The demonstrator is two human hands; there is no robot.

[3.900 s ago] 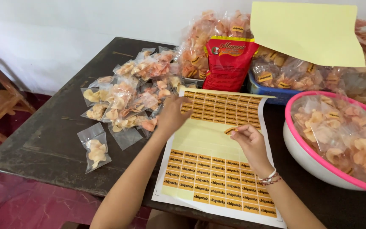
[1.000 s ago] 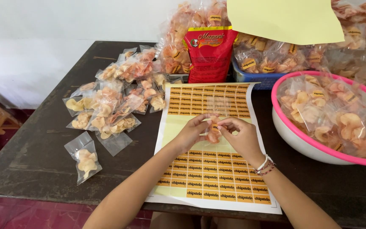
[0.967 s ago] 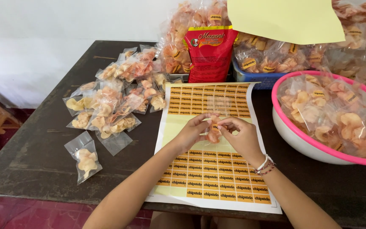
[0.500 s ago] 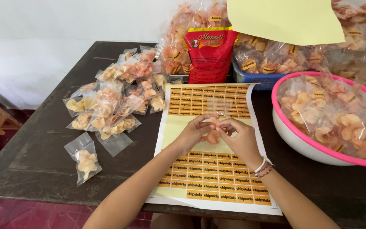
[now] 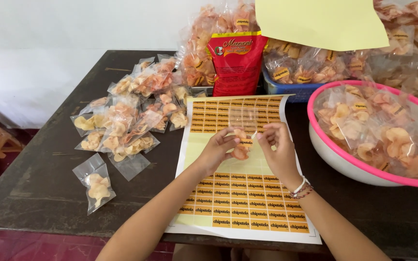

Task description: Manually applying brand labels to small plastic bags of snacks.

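Note:
Both hands hold one small clear bag of orange chips [image 5: 241, 145] above a sheet of orange-yellow stickers [image 5: 246, 193] on a dark table. My left hand [image 5: 218, 150] grips the bag's left side. My right hand [image 5: 276, 145], with bracelets at the wrist, pinches its right side, and a small yellow sticker sits on the bag's front. The sheet's upper-middle rows are peeled bare.
A pile of unlabelled clear chip bags [image 5: 131, 116] lies at left, one bag [image 5: 95, 186] apart near the front. A pink-rimmed white basin [image 5: 349, 166] of labelled bags stands at right. A red packet [image 5: 235, 63], a blue basket [image 5: 286, 89] and a yellow paper [image 5: 322, 21] are behind.
Earlier my left hand reached to the bag pile and my right held a sticker. Since then both hands have met over the sheet, holding one bag; in the last second they barely moved.

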